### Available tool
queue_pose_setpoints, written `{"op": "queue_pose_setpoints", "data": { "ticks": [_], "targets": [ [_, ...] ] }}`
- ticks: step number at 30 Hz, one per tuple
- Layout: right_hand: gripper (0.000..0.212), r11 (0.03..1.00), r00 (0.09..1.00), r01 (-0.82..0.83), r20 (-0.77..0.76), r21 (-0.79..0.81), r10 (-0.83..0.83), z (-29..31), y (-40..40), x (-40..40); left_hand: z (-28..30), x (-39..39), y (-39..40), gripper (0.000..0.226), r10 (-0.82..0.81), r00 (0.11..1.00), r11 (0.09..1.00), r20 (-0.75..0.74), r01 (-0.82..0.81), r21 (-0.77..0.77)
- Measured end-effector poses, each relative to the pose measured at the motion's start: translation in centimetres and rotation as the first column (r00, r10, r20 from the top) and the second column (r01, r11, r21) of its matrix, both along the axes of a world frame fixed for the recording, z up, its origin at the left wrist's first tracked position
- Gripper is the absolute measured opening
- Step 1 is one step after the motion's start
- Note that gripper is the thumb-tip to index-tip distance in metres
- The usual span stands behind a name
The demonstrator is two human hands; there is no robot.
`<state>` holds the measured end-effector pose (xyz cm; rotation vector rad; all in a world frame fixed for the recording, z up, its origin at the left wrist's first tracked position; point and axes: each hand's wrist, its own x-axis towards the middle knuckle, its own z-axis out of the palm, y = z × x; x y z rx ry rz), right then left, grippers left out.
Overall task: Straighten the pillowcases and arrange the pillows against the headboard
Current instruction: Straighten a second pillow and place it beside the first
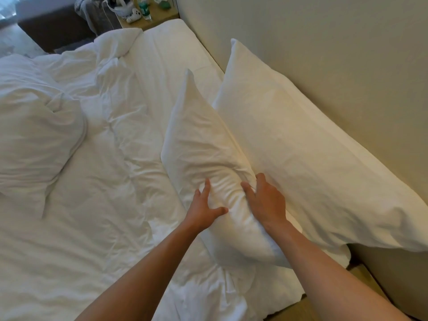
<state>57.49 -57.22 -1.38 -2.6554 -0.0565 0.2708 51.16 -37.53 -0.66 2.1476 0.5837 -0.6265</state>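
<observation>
Pressing from both sides, the left hand (205,208) and right hand (264,200) hold the near pillow (203,144) between them, fingers spread and lightly bent into its creased pillowcase. This pillow stands on its long edge on the bed (162,56), touching the second pillow (289,140), which leans against the headboard (324,54). Three pillows show in all; the third pillow (34,135) lies crumpled well apart on the duvet (99,181). On the far nightstand (150,16) a white bag (121,6) holds dark items, beside two bottles (144,9).
</observation>
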Motion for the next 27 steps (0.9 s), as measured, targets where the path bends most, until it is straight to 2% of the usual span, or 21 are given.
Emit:
{"op": "queue_pose_setpoints", "data": {
  "ticks": [6, 12, 16, 20, 24, 27],
  "targets": [
    [0.037, 0.998, 0.998, -0.057, 0.022, 0.031, 0.056, 0.6, -0.5, 0.7, -0.1, 0.2, -0.6, 0.120, 0.009, 1.000, 0.998, -0.018, -0.008, 0.054],
    [0.042, 0.995, 0.995, -0.104, -0.015, -0.013, 0.104, 1.4, -1.6, 0.6, 0.3, -0.3, -1.6, 0.115, 0.071, 0.997, 0.995, -0.037, -0.068, 0.068],
    [0.063, 0.987, 0.987, -0.162, -0.028, -0.021, 0.161, 2.7, -2.1, -0.8, 1.5, -1.5, -1.8, 0.107, 0.100, 0.992, 0.995, -0.073, -0.100, 0.004],
    [0.072, 0.970, 0.972, -0.234, -0.056, -0.064, 0.230, 4.4, -2.6, -3.2, 3.8, -4.3, -1.5, 0.095, 0.157, 0.985, 0.982, -0.076, -0.164, -0.099],
    [0.072, 0.952, 0.952, -0.305, -0.027, -0.014, 0.304, 6.5, -2.5, -6.9, 6.8, -9.1, -0.1, 0.083, 0.270, 0.962, 0.947, -0.039, -0.272, -0.170],
    [0.066, 0.924, 0.926, -0.377, -0.011, 0.064, 0.378, 8.3, -1.5, -10.7, 9.3, -14.1, 1.7, 0.063, 0.421, 0.907, 0.884, 0.003, -0.409, -0.228]
  ]
}}
